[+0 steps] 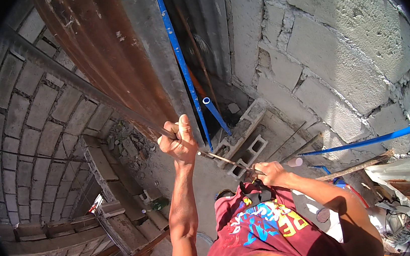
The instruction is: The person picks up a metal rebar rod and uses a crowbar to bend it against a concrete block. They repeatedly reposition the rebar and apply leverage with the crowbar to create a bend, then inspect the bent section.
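Observation:
A long grey metal bar (84,86) slants from the upper left down to the middle of the view. My left hand (178,141) is shut around it, thumb up, arm stretched out. My right hand (269,172) grips the bar's thin lower end close to my chest. Beyond the hands, hollow concrete blocks (248,148) lie on the ground far below. A red printed shirt (262,227) fills the lower middle.
Rusty corrugated sheet (105,53) leans up the middle. Blue pipes (182,65) stand beside it, another blue pipe (368,140) juts from the right. Concrete block walls (337,47) enclose both sides. Wooden scaffolding (101,241) sits lower left, debris and a wooden stick (361,166) lower right.

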`<state>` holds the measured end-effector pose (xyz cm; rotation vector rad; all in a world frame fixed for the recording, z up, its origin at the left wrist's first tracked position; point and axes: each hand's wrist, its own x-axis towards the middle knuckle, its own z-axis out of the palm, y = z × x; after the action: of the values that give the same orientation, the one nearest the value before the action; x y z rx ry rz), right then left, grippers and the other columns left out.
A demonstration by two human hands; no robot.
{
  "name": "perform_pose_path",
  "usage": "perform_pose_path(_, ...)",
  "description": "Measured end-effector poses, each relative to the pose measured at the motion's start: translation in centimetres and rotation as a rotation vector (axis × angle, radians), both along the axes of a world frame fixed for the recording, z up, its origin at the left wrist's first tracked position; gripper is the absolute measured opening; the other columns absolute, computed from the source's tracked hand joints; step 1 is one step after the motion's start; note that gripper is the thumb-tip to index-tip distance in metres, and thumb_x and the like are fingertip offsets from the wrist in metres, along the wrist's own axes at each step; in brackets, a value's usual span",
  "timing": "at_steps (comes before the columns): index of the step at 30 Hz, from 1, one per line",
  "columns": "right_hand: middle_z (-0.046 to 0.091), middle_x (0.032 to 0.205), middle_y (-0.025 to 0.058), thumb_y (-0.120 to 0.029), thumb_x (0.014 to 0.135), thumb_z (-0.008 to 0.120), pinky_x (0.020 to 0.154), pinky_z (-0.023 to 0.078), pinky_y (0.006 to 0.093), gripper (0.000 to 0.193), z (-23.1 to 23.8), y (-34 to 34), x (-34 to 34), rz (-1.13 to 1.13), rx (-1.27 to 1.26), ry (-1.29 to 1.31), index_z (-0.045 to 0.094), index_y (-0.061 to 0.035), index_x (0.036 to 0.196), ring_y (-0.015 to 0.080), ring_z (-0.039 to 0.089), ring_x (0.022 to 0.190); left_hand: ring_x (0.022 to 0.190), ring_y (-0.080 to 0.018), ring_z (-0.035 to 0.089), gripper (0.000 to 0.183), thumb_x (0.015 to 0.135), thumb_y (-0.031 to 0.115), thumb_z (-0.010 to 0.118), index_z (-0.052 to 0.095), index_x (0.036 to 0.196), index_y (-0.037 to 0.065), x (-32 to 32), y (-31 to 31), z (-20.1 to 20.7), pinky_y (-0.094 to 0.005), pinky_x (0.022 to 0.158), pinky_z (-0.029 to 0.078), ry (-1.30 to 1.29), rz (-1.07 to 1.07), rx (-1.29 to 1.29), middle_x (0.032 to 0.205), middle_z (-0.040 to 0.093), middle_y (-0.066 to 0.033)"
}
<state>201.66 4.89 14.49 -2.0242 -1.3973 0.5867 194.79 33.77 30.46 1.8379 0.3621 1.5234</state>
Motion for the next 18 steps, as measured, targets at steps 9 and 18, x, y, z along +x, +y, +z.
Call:
perform_pose_path(9, 0.052, 0.051, 0.0031, -0.023, 0.087, 0.056, 0.031, 0.042, 0.0323, 0.016, -7.9, 0.6, -12.8, -0.138, -0.012, -0.631, 0.047, -0.0126, 0.080, 0.0159, 0.058, 0.039, 0.056, -0.0038, 0.030, 0.049, 0.097, 0.026, 0.065, 0.034, 0.063, 0.012, 0.1, 0.2, -0.3, -0.0239, 0.050, 0.026, 0.047, 0.062, -0.144, 0.057, 0.034, 0.0061)
perform_pose_path(18, 0.065, 0.074, 0.0265, -0.009, 0.086, 0.050, 0.063, 0.051, 0.0562, 0.026, -4.3, 3.9, -19.6, -0.530, -0.239, 0.136, 0.057, -0.0064, 0.111, 0.0451, 0.066, 0.071, 0.056, -0.0026, 0.032, 0.047, 0.097, 0.015, 0.065, 0.033, 0.063, 0.012, 0.4, 1.2, -0.4, -0.0218, 0.049, 0.028, -0.066, -0.076, -0.133, 0.059, 0.034, 0.0069)
